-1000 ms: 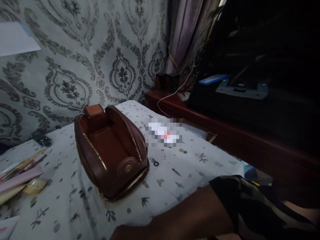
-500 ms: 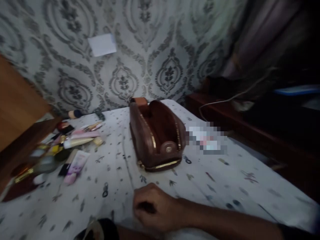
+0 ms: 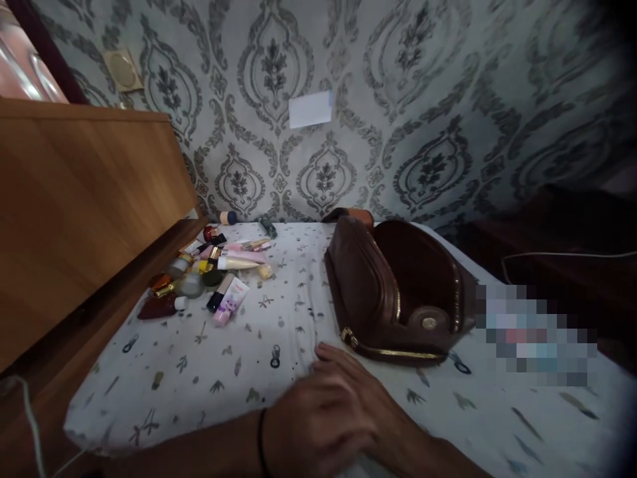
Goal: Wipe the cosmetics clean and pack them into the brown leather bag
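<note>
Fingers (image 3: 334, 354) on the right hand (image 3: 381, 395), curled earlier, now stretch close together; the left hand (image 3: 318, 418) overlaps it, its blurred grip unclear. One brown bag (image 3: 359, 272) gapes.

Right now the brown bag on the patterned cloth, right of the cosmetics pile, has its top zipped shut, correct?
No, the head view shows the brown bag unzipped and open on top. It does sit on the patterned cloth, right of the cosmetics pile.

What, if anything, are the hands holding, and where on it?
Nothing that I can see: the left hand lies over the right hand, near the brown bag.
</note>
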Tool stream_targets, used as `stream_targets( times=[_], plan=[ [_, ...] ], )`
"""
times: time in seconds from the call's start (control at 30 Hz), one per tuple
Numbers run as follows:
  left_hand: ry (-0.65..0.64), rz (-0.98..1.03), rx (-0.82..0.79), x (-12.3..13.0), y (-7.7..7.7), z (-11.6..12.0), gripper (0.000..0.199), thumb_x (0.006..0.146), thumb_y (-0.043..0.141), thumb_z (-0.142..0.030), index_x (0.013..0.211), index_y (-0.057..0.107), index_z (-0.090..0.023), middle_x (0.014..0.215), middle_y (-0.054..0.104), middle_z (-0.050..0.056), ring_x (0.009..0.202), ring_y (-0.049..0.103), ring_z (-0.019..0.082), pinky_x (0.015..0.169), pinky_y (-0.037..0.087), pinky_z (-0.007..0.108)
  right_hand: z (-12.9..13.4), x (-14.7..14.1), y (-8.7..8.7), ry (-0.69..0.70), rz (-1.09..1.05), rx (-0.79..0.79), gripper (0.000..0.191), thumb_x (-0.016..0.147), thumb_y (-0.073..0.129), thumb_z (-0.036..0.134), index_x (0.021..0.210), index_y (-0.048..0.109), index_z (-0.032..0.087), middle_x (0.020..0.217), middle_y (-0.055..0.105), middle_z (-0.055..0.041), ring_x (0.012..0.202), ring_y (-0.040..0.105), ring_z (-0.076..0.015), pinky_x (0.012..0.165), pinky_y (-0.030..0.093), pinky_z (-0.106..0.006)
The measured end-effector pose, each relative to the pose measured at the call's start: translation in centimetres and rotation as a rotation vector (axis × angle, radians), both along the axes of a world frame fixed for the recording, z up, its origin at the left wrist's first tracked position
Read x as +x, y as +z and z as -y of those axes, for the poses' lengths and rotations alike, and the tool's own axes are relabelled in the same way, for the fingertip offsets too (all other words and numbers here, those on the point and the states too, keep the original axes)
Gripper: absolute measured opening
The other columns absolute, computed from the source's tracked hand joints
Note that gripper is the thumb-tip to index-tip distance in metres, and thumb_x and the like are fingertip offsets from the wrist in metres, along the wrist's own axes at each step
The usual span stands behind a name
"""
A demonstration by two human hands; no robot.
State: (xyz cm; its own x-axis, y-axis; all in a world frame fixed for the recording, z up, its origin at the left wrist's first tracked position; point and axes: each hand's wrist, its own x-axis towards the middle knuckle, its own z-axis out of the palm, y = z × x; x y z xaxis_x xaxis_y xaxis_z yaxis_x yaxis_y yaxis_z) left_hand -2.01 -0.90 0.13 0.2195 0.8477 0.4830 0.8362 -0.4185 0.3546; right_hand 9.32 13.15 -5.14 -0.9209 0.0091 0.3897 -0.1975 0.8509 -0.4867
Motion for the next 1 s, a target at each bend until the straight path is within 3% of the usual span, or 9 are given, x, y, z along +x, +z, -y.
stream_targets(
  times=[0.07, 0.17, 0.3, 0.43, 0.5, 0.6, 0.7, 0.8, 1.0],
  plan=[
    [0.121, 0.218, 0.124, -3.6, 0.0, 2.0, 0.020, 0.098, 0.043, -0.020, 0.099, 0.062, -0.020, 0.082, 0.069, 0.008, 0.084, 0.065, 0.020, 0.081, 0.055, 0.034, 0.8, -0.2, 0.6, -0.026, 0.021, 0.027, 0.044, 0.094, 0.054, 0.029, 0.138, 0.054, 0.019, 0.147, 0.051, -0.0150, 0.138, 0.047, -0.0263, 0.114, 0.042, -0.041],
    [0.386, 0.378, 0.102, -7.5, -0.4, 4.4, 0.020, 0.099, 0.044, -0.022, 0.089, 0.062, -0.020, 0.079, 0.067, 0.005, 0.079, 0.062, 0.018, 0.072, 0.051, 0.031, 2.1, -1.7, 2.5, -0.001, 0.075, -0.002, 0.030, 0.093, 0.054, 0.023, 0.120, 0.065, 0.020, 0.139, 0.058, -0.0136, 0.133, 0.051, -0.0258, 0.111, 0.045, -0.040],
    [0.531, 0.359, 0.032, -11.3, 0.9, 4.3, 0.023, 0.099, 0.043, -0.026, 0.088, 0.062, -0.019, 0.082, 0.067, 0.004, 0.082, 0.062, 0.018, 0.076, 0.048, 0.032, 4.2, -6.5, 4.7, 0.078, 0.099, -0.241, 0.022, 0.089, 0.051, 0.017, 0.103, 0.068, 0.018, 0.106, 0.071, -0.0106, 0.103, 0.066, -0.0209, 0.091, 0.053, -0.034],
    [0.591, -0.077, -0.067, -15.7, 5.1, -0.4, 0.022, 0.099, 0.041, -0.023, 0.092, 0.062, -0.019, 0.094, 0.068, 0.007, 0.095, 0.061, 0.021, 0.087, 0.047, 0.034, 6.0, -12.3, 4.8, 0.029, 0.103, -0.509, 0.020, 0.082, 0.053, 0.011, 0.090, 0.071, 0.016, 0.088, 0.073, -0.0051, 0.080, 0.066, -0.0163, 0.076, 0.050, -0.026],
    [0.680, -0.401, -0.232, -18.5, 7.2, -3.9, 0.023, 0.099, 0.041, -0.022, 0.098, 0.063, -0.019, 0.102, 0.067, 0.008, 0.106, 0.058, 0.023, 0.096, 0.044, 0.035, 6.5, -14.4, 4.1, 0.011, 0.086, -0.587, 0.020, 0.081, 0.053, 0.011, 0.087, 0.071, 0.015, 0.080, 0.072, -0.0031, 0.073, 0.063, -0.0141, 0.068, 0.047, -0.023],
    [0.757, -0.496, -0.305, -22.9, 8.8, -9.3, 0.024, 0.094, 0.045, -0.015, 0.111, 0.063, -0.015, 0.110, 0.066, 0.013, 0.110, 0.057, 0.027, 0.098, 0.044, 0.039, 6.4, -15.9, 3.1, 0.015, 0.090, -0.626, 0.019, 0.081, 0.053, 0.012, 0.083, 0.072, 0.015, 0.069, 0.066, 0.0002, 0.063, 0.055, -0.0112, 0.059, 0.040, -0.020],
    [0.796, -0.552, -0.380, -26.6, 8.2, -13.8, 0.034, 0.090, 0.050, -0.009, 0.122, 0.060, -0.015, 0.118, 0.062, 0.015, 0.114, 0.057, 0.028, 0.097, 0.045, 0.040, 6.0, -15.9, 2.4, 0.014, 0.113, -0.675, 0.020, 0.079, 0.053, 0.013, 0.084, 0.073, 0.015, 0.065, 0.061, 0.0018, 0.059, 0.050, -0.0099, 0.056, 0.037, -0.019],
    [0.784, -0.601, -0.444, -28.8, 6.7, -16.8, 0.033, 0.094, 0.057, -0.019, 0.127, 0.058, -0.017, 0.130, 0.057, 0.013, 0.118, 0.056, 0.027, 0.099, 0.047, 0.045, 5.9, -15.7, 2.1, 0.011, 0.125, -0.711, 0.023, 0.078, 0.053, 0.013, 0.086, 0.074, 0.015, 0.066, 0.062, 0.0013, 0.061, 0.051, -0.0100, 0.057, 0.037, -0.019],
    [0.773, -0.636, -0.561, -31.0, 4.3, -19.0, 0.036, 0.095, 0.060, -0.035, 0.126, 0.058, -0.018, 0.130, 0.058, 0.011, 0.112, 0.060, 0.024, 0.094, 0.054, 0.047, 5.8, -15.8, 2.1, -0.004, 0.142, -0.728, 0.027, 0.076, 0.052, 0.012, 0.088, 0.076, 0.014, 0.070, 0.068, -0.0014, 0.062, 0.057, -0.0114, 0.060, 0.041, -0.020]
  ],
)
